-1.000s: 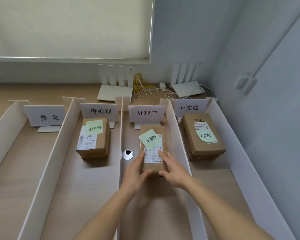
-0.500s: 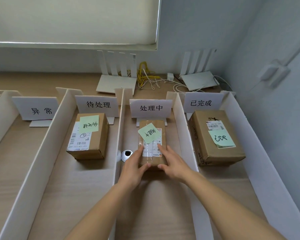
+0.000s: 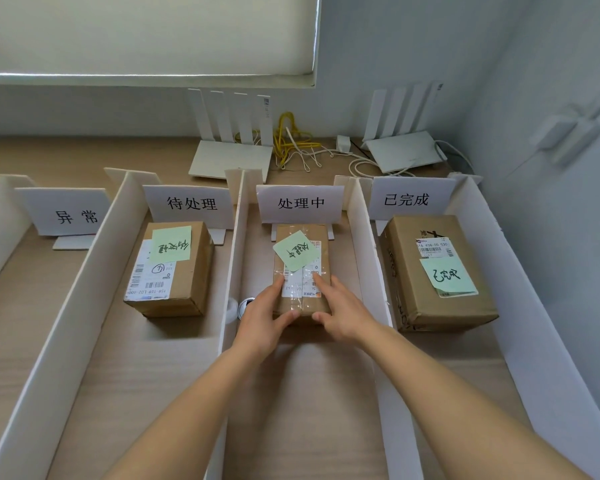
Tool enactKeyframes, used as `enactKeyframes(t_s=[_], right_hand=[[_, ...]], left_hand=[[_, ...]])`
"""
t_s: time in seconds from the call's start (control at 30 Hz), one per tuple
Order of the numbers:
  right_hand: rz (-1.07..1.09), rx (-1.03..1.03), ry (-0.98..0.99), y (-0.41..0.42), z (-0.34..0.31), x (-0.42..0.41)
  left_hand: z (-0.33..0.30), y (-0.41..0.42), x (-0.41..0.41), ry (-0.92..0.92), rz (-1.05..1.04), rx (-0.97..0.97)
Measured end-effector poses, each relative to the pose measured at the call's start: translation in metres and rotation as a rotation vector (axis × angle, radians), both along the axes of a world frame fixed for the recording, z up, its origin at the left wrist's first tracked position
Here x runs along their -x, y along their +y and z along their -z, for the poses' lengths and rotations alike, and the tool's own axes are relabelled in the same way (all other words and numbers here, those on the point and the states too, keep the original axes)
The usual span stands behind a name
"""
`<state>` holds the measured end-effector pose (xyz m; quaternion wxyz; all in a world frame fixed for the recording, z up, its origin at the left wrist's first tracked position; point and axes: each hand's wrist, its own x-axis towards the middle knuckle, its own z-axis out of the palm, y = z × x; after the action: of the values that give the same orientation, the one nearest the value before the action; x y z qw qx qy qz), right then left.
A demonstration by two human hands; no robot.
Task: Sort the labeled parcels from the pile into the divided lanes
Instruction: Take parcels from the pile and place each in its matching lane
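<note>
Far-left lane: a white sign card reading 异常 [image 3: 70,213] is standing at the head of the lane, no parcel showing on the visible floor.
Second lane: a brown parcel [image 3: 174,271] carrying a green sticky note [image 3: 169,243] and a white shipping label is sitting below the 待处理 sign [image 3: 191,204], apart from both white dividers.
Centre divider: a tall white board [image 3: 235,258] is running toward the camera, with a small round metal-rimmed object [image 3: 246,304], too hidden to name, lying at its foot just beside the left hand.
Left hand: the left hand [image 3: 262,318] is gripping the near left corner of the taped parcel, fingers laid over its top, thumb curling along the near face.
Third lane: the narrow taped parcel [image 3: 302,265], topped by a tilted green sticky note [image 3: 295,251], is resting on the lane floor just below the 处理中 sign [image 3: 300,202].
Right hand: the right hand [image 3: 343,315] is gripping the near right corner, index finger stretching across the label, thumb pressing the near face.
Fourth lane: a larger brown parcel [image 3: 437,275] with a green sticky note [image 3: 447,276] is lying under the 已完成 sign [image 3: 407,199], close to the divider on its left.
Surface: a pale wood tabletop [image 3: 21,313] is bearing the lanes.
Room: two white routers [image 3: 231,159] and tangled yellow and white cables [image 3: 295,147] are sitting by a grey-white wall, under a lowered blind [image 3: 146,32].
</note>
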<state>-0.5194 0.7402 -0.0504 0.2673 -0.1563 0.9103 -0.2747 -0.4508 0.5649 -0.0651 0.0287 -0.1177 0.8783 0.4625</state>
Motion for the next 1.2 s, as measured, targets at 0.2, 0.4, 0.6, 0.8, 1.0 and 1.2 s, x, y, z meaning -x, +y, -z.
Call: enactKeyframes(t_s=[0.2,0.4,0.6,0.8,1.0,1.2], right_hand=[[-0.006,-0.006,-0.002,-0.002,0.002,0.009],[0.013,0.007,0.0,-0.004,0.0,0.009],[0.02,-0.018,0.038,0.001,-0.009,-0.001],[-0.029,-0.072,0.05,0.007,-0.055,-0.013],[-0.119,-0.114,0.214,-0.017,-0.164,-0.015],[-0.244,-0.113,0.382,-0.093,-0.303,-0.053]], left_hand=[[0.001,0.0,0.007,-0.005,-0.016,0.006],[0.002,0.002,0.009,-0.018,-0.031,0.03],[-0.015,0.007,0.001,0.014,-0.006,0.127],[-0.061,-0.001,-0.01,0.018,0.004,0.234],[-0.163,-0.027,-0.025,0.066,-0.021,0.364],[-0.299,-0.096,-0.074,0.181,-0.124,0.476]])
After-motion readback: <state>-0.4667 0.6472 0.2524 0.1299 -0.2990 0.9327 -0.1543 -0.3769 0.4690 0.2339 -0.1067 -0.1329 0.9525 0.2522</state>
